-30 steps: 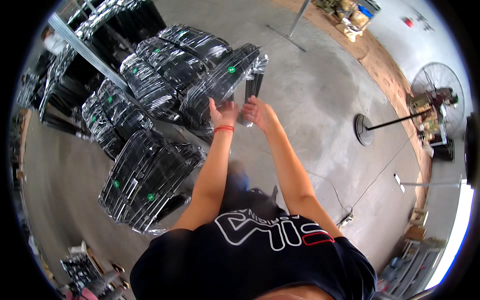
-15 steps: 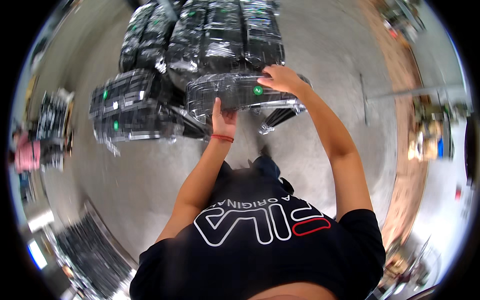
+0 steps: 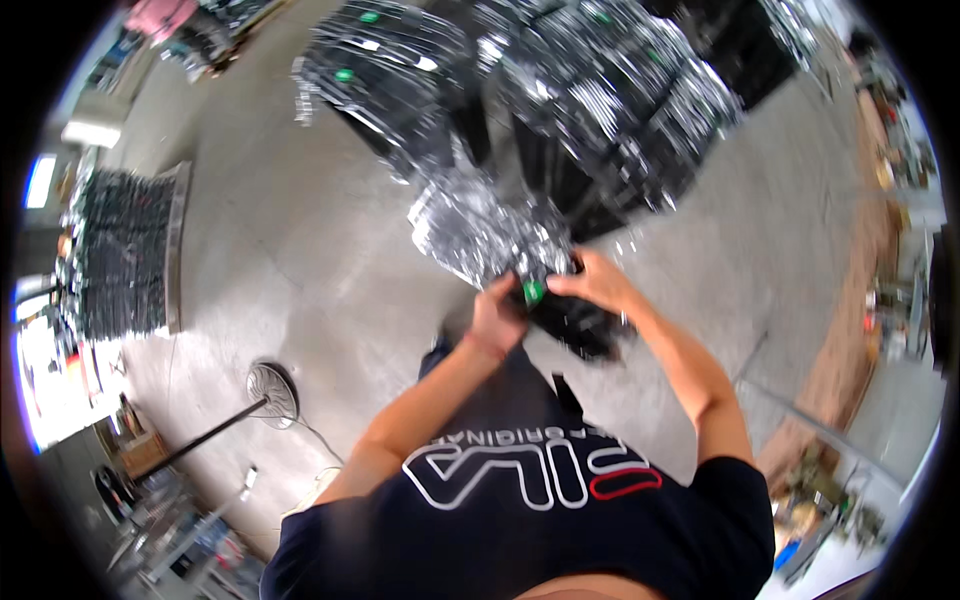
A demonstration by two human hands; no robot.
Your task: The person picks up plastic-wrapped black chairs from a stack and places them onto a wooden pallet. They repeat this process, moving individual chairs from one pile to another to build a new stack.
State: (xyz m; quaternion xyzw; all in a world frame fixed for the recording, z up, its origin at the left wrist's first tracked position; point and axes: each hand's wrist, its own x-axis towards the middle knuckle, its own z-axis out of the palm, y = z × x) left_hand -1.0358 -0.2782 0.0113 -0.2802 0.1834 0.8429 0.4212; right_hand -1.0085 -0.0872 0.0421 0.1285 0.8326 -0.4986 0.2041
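Close in front of my body is a long black bundle [image 3: 490, 235] wrapped in shiny clear film, with a green round sticker on its near part. My left hand [image 3: 500, 315] grips its left side, thumb on top near the sticker. On the other side my right hand [image 3: 598, 283] holds it, fingers bent over the film and thumb beside the sticker. Motion blurs its lower end. Just beyond stand more film-wrapped black bundles: a large group [image 3: 610, 100] ahead and a smaller stack [image 3: 385, 65] to the left, both with green stickers.
A pedestal fan [image 3: 272, 393] stands on the grey floor [image 3: 270, 240] at the left. Farther left is a pallet stack of dark pieces [image 3: 125, 255]. A person in pink [image 3: 163, 15] is at the far left. A brown strip [image 3: 850, 330] runs along the right.
My view has turned, so the stacks now lie farther up and right. Both hands have drawn the bundle closer to my body and turned it. My right hand has come nearer the left.
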